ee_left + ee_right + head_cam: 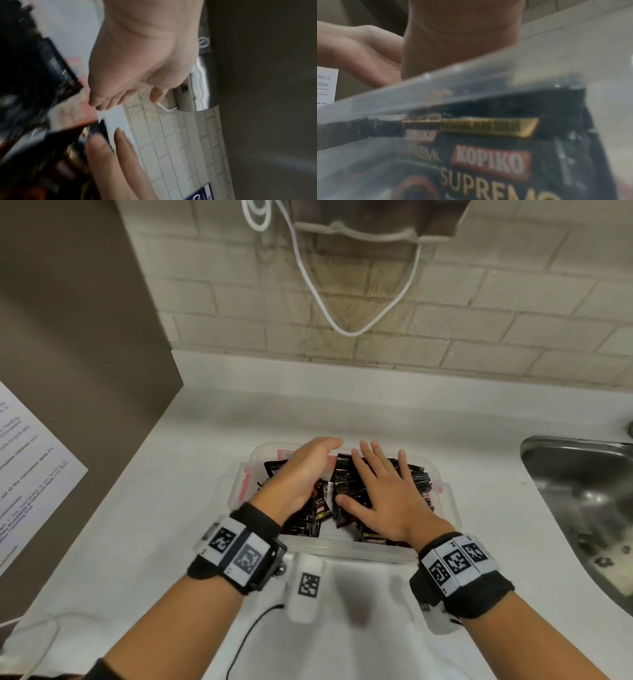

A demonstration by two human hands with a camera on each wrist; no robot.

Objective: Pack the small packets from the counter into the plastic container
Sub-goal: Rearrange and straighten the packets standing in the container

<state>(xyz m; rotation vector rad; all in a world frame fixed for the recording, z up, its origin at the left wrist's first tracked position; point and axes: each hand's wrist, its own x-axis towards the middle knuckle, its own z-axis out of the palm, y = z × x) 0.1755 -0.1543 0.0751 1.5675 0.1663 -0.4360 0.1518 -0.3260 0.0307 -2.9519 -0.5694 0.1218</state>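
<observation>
On the white tabletop [144, 508], just ahead of my wrists, I see the clear plastic container [342, 553] lying lengthwise, with the small black packets [416, 477] stacked inside it in rows; through its near wall, in the right wrist view, one packet [488, 162] reads "KOPIKO SUPREMO" in red and gold. My right hand [387, 494] lies flat on top of the right-hand stack, palm down, fingers straight and spread, thumb out to the side, gripping nothing. My left hand [301, 474] is over the left half of the container, turned on its edge, its fingers reaching towards the far wall; the head view is blurred there and the left wrist view is smeared, so I cannot tell whether those fingers hold a packet or merely hover over the pile; a packet [320, 506] with a red label shows just below the left palm. A red patch [286, 454] shows at the container's far left corner. To the right, well apart from the container, the steel sink [582, 494] is set into the tabletop; a printed sheet [30, 460] hangs on the brown panel at the left; a white cable [342, 328] loops down the brick wall behind.
</observation>
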